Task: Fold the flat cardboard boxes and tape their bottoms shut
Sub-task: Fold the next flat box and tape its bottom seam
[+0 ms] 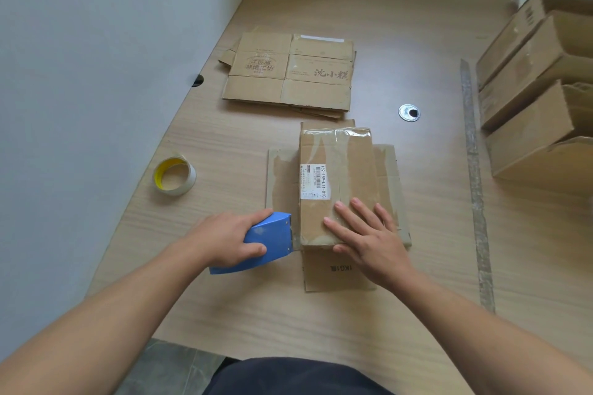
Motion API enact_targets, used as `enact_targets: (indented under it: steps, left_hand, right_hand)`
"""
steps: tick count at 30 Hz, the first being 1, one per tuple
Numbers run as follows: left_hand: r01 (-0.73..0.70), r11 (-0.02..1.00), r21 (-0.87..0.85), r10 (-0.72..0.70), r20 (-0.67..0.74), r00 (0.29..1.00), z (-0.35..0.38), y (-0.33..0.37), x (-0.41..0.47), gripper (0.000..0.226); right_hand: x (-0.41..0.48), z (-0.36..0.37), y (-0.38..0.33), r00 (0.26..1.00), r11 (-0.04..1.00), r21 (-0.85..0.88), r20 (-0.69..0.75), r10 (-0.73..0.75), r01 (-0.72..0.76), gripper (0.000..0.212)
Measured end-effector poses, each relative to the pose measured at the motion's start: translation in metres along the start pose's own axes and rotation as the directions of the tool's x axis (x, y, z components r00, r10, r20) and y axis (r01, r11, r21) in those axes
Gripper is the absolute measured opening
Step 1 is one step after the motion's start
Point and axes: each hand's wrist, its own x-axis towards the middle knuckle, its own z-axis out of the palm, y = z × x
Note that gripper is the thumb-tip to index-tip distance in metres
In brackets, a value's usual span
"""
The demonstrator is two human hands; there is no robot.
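Box (340, 176) in the middle of the frame: how do we expect it to handle?

Light and fairly stiff, we judge, since it is thin cardboard with nothing in it, though the panels may give if we lean hard. Old clear tape makes patches of it slick.

Where do we take hold?

On the flat top near its lower end, where our right hand (369, 234) lies, fingers straight and spread, pressing down and gripping nothing. That should pin it to the table (224, 298) while tape goes on.

And our left hand (224, 240)?

It is curled round the blue tape dispenser (272, 234), whose front edge touches the box's lower left edge.

What do we count?

One box under our hands, one dispenser, and one loose tape roll (175, 176) at middle left. There is one pile of flat boxes (288, 70) above centre, but we cannot count its layers. At the right edge, at least three made-up boxes (529, 90) sit stacked.
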Motion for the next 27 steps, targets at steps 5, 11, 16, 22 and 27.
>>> enact_targets:
  steps: [5,11,16,22,27]
  left_hand:
    - [0.035,0.998,0.053,-0.032,-0.069,0.997,-0.005,0.018,0.004,0.075]
    - [0.196,0.973,0.125,-0.170,-0.193,0.966,0.007,0.045,0.014,0.071]
    - [0.239,0.964,0.119,-0.204,-0.249,0.947,0.020,0.048,0.011,0.071]
    - [0.348,0.936,0.046,-0.316,-0.323,0.892,0.041,0.001,-0.015,0.078]
    - [0.384,0.920,-0.077,-0.391,-0.216,0.895,0.054,-0.020,-0.019,0.086]
  right_hand:
    - [0.001,-0.002,-0.004,1.000,0.999,0.026,0.015,0.024,-0.024,0.049]
    - [0.004,-0.008,-0.014,0.993,0.996,0.067,0.109,0.053,-0.060,0.052]
    - [0.007,-0.005,-0.015,0.984,0.972,0.179,0.120,0.133,-0.154,0.043]
    - [0.009,-0.006,-0.023,0.981,0.964,0.198,0.108,0.160,-0.179,0.043]
    - [0.009,-0.009,-0.026,0.981,0.962,0.210,0.123,0.152,-0.175,0.045]
